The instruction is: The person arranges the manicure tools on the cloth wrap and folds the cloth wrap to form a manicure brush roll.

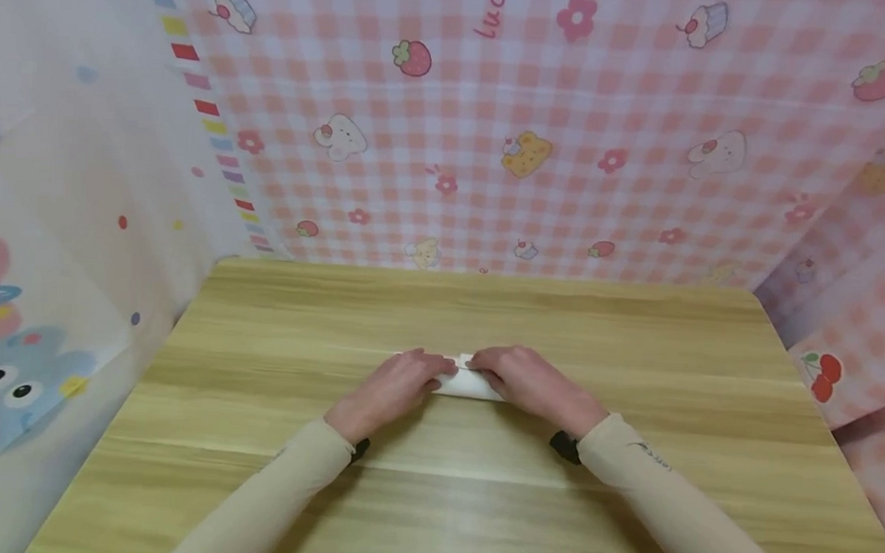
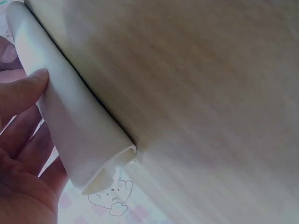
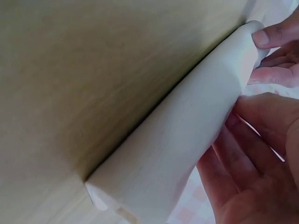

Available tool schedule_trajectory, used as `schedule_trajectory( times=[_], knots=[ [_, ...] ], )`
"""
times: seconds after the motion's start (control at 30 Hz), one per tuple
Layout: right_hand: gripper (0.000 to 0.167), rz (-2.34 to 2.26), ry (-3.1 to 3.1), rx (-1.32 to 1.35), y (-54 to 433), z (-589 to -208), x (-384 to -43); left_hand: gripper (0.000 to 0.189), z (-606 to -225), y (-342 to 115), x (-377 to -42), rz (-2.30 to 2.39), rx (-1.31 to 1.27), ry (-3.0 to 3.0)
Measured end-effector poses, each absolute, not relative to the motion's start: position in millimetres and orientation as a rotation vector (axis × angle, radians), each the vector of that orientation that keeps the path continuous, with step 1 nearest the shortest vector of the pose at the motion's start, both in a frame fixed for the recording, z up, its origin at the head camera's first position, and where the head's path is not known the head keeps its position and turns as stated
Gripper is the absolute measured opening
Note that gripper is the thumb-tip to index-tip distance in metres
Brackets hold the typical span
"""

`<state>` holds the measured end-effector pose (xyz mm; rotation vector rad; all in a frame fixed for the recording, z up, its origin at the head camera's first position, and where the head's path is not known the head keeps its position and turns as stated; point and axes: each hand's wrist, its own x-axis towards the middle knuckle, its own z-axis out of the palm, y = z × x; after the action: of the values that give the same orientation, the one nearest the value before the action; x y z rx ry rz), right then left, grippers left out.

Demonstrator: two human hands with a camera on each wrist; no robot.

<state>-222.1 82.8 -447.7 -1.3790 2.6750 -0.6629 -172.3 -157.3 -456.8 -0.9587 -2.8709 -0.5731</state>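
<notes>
A white cloth rolled into a tube (image 1: 468, 385) lies across the middle of the wooden table (image 1: 476, 495). My left hand (image 1: 399, 383) covers its left end and my right hand (image 1: 530, 381) its right end, so only a short piece shows between them. In the left wrist view the thumb (image 2: 23, 91) presses the roll (image 2: 79, 121) while the fingers curl behind it; the open end shows the layers. In the right wrist view my fingers (image 3: 243, 158) wrap the back of the roll (image 3: 177, 140), and the left hand's thumb (image 3: 275, 33) pinches its far end.
A pink checked cloth with cartoon prints (image 1: 539, 148) hangs behind the table and along its right side. A pale printed sheet (image 1: 51, 289) closes off the left. Bare wood surrounds the roll on all sides.
</notes>
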Motion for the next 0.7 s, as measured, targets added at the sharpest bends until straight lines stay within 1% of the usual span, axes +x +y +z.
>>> schedule_trajectory(
  times=[0.17,0.53,0.7],
  knots=[
    [0.024,-0.663,2.649,-1.314,88.7,-445.1,-227.6,0.033,-453.3,-152.4,-175.0,-0.549,-0.995,-2.869],
    [0.018,-0.747,2.682,-1.202,88.9,-446.3,-230.4,0.038,-454.9,-151.6,-173.4,-0.432,-1.022,-2.897],
    [0.025,-0.718,2.655,-1.212,92.9,-444.0,-227.3,0.039,-452.7,-155.6,-168.9,-0.386,-0.989,-2.898]
  ],
)
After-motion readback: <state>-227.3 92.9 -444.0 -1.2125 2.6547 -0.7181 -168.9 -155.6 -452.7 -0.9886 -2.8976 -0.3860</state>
